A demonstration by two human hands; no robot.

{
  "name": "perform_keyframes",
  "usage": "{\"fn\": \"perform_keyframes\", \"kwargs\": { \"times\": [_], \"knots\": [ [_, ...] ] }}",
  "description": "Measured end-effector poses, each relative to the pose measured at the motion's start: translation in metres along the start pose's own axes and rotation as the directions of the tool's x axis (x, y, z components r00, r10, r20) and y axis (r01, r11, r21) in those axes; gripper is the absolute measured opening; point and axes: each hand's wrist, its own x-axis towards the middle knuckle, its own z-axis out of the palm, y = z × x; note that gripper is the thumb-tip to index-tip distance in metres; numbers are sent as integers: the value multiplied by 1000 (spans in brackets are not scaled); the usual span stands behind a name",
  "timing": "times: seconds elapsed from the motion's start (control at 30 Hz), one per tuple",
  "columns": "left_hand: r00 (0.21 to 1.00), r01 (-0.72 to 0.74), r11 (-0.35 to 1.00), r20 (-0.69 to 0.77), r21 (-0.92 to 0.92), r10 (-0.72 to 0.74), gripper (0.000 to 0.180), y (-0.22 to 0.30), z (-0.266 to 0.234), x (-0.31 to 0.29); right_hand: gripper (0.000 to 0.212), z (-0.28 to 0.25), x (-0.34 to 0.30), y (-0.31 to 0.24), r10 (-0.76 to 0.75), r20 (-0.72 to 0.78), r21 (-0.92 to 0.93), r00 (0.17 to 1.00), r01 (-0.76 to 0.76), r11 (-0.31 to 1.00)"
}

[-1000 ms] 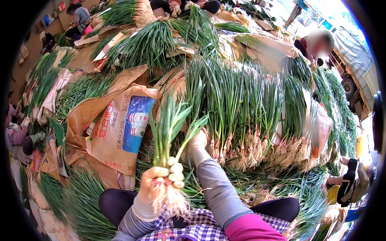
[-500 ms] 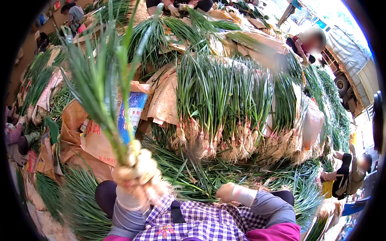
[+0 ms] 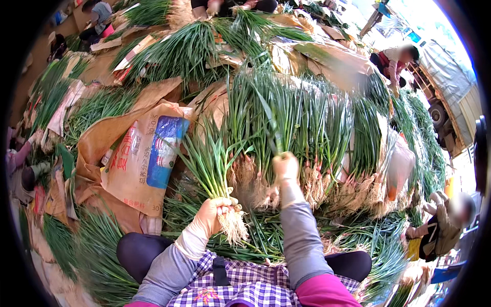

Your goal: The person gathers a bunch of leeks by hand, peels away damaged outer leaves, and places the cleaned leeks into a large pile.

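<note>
My left hand [image 3: 208,215], in a pale glove, is closed around a small bunch of green garlic [image 3: 207,171]. Its leaves fan up and away, and the whitish roots hang below my fist. Stretched forward, my right hand [image 3: 286,168] is closed on a green garlic stalk [image 3: 276,139] at the front of a laid-out row. One long leaf rises from that fist, slightly blurred. Beyond both hands, the row of green garlic [image 3: 312,115] lies with pinkish stems and bushy roots toward me.
A printed beige sack [image 3: 133,179] with a blue patch lies to the left. Loose green garlic [image 3: 99,243] covers the ground around my knees. Other people sit among the piles, one at the upper right [image 3: 395,64], another at the lower right [image 3: 441,225]. A truck [image 3: 442,82] stands far right.
My left hand has lowered the raised bunch forward and right, away from my chest. My right hand has reached from my lap to the row and closed on a stalk there.
</note>
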Motion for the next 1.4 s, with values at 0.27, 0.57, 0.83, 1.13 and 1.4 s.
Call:
{"fn": "perform_keyframes", "kwargs": {
  "times": [0.27, 0.57, 0.83, 1.13, 1.4],
  "knots": [
    [972, 17, 999, 233, -28, -10, 34, -17, 22, -15, 23, -89, -67, 4, -38, 511, 195, 859, -73, 978],
    [986, 119, 963, 83, 243, -143, 15, -50, 19, -4, 23, -26, -157, 31, -445, 242, -129, 862, 483, 866],
    [901, 226, 966, 403, -129, -157, 22, -46, 6, -7, 32, -47, -109, 85, 66, 628, -504, 776, 341, 794],
    [909, 252, 968, 346, -15, -231, 35, -36, 12, -11, 23, -6, -104, 18, -357, 607, 785, 710, -466, 409],
    [932, 197, 958, 262, 211, -249, 20, -30, -6, -7, 18, -14, -106, 24, -161, 500, 518, 851, -146, 843]
  ]
}}
